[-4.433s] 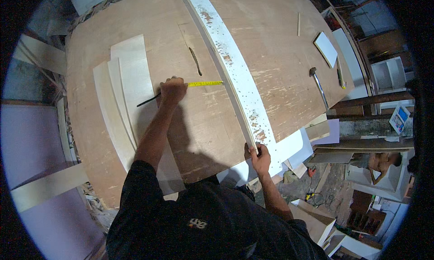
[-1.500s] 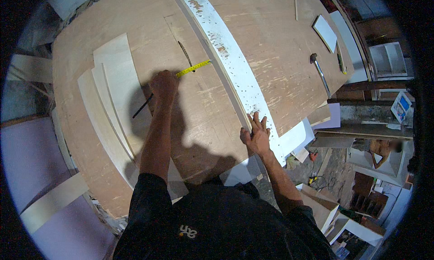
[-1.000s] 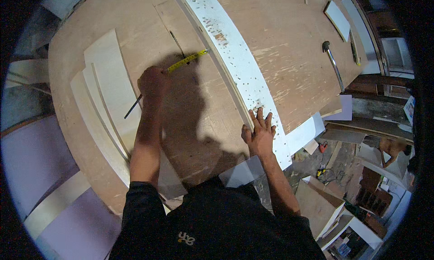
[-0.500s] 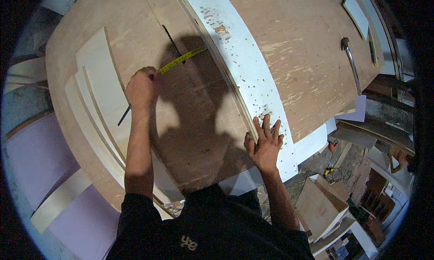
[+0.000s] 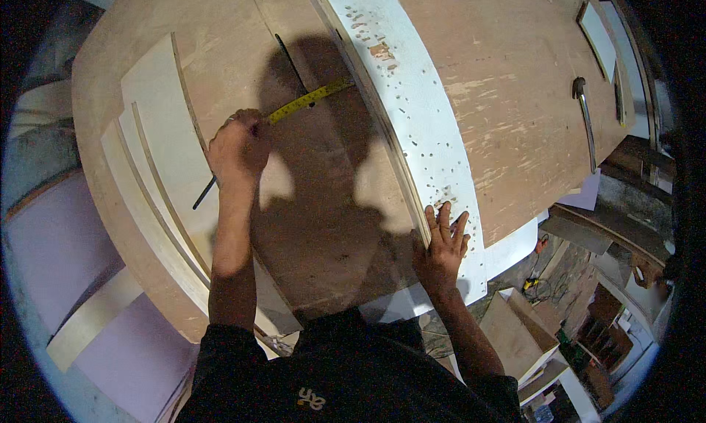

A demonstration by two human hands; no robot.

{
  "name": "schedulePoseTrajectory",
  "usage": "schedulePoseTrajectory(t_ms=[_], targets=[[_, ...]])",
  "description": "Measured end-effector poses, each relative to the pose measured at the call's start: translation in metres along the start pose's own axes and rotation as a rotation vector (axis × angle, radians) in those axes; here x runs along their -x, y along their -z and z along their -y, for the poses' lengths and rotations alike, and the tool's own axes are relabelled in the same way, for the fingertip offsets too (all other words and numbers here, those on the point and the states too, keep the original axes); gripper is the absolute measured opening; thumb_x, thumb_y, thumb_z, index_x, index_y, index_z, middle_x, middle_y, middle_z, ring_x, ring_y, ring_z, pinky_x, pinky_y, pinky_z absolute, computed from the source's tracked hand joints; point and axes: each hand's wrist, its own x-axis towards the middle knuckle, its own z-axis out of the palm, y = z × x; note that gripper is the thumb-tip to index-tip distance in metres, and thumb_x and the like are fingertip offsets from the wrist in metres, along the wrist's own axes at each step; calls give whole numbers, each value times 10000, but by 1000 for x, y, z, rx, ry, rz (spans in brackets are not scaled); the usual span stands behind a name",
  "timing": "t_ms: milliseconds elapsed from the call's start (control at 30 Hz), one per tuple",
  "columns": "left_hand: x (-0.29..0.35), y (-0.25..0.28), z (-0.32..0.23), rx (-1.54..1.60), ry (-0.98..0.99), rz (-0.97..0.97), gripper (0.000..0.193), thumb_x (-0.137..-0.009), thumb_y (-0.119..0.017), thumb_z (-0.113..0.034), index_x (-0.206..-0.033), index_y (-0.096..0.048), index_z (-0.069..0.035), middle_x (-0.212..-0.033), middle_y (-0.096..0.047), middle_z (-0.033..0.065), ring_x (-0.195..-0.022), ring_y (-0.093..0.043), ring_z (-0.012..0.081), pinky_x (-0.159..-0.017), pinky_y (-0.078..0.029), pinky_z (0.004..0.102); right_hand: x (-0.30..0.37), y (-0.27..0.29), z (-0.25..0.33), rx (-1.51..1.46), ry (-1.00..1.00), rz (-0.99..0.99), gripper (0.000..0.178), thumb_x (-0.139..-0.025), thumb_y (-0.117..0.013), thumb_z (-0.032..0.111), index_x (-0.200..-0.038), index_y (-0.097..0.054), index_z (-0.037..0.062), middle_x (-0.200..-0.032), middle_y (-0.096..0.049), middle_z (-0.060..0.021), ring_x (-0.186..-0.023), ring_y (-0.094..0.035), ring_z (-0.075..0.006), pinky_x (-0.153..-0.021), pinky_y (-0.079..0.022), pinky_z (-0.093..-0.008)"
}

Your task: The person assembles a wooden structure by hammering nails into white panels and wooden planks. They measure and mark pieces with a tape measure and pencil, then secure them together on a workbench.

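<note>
The person's dark shirt [image 5: 331, 382] fills the lower edge. Just beyond it, the right hand [image 5: 443, 257] rests on the near end of a long white board [image 5: 423, 110], fingers extended and slightly spread over its pitted face, not closed around anything; the thumb lies by the board's left edge.

A little farther up, the left hand [image 5: 239, 147] is curled tight around a tape measure, its case hidden in the fist. The yellow tape blade [image 5: 305, 101] slants right from the fist to the board's left edge — whether its tip touches there is too dark to tell. A thin dark rod [image 5: 205, 193] sticks out below the same hand.

Left of the fist, pale thin panels [image 5: 158, 92] lie overlapping on the brown plywood sheet [image 5: 515, 92]. The blade crosses the lower part of a narrow dark mark [image 5: 290, 59] on the plywood, all within the person's shadow. Over on the far right — well apart from both hands — lie a hammer [image 5: 589, 125] and, beyond it, a small white panel [image 5: 597, 40].
</note>
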Motion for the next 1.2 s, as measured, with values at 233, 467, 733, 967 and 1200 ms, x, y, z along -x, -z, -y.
schedulePoseTrajectory(t_ms=[233, 467, 733, 967, 1200], targets=[[1, -20, 11, 244, -82, -131, 170, -916, -662, -235, -1013, -765, -141, -1038, -754, 97, -961, -735, 329, -854, -586, 423, -1, 5, 2, 0, -35, 78, 728, -896, -734, 317, -1566, -459, 249, -1704, -271, -92, -1566, -98, -493, -1167, -143, -753], [1, -6, 4, -16, -51, -32, 188, -922, -657, -267, -957, -791, -140, -1007, -746, 113, -940, -734, 320, -844, -585, 438, 0, 4, 2, 23, -48, 88, 737, -890, -746, 288, -1564, -454, 235, -1704, -265, -98, -1566, -94, -492, -1172, -163, -744], [-1, -1, 0, 35, -5, -7, 205, -933, -670, -281, -982, -793, -123, -990, -741, 126, -925, -730, 333, -839, -580, 440, -1, 5, 0, 40, -26, 110, 701, -888, -714, 242, -1542, -471, 174, -1689, -277, -149, -1556, -101, -514, -1165, -186, -746], [0, 4, -2, 87, 20, 2, 192, -901, -702, -268, -979, -781, -112, -972, -738, 137, -897, -727, 344, -803, -575, 443, -3, 6, 1, 66, -18, 121, 634, -898, -691, 230, -1500, -515, 136, -1673, -287, -184, -1545, -103, -541, -1140, -192, -777], [0, 6, -5, 124, 11, -16, 163, -867, -715, -240, -941, -772, -107, -926, -732, 133, -862, -718, 355, -776, -571, 446, -2, 10, 0, 21, -5, 139, 607, -915, -671, 219, -1486, -519, 83, -1675, -275, -202, -1544, -74, -552, -1152, -174, -770]])
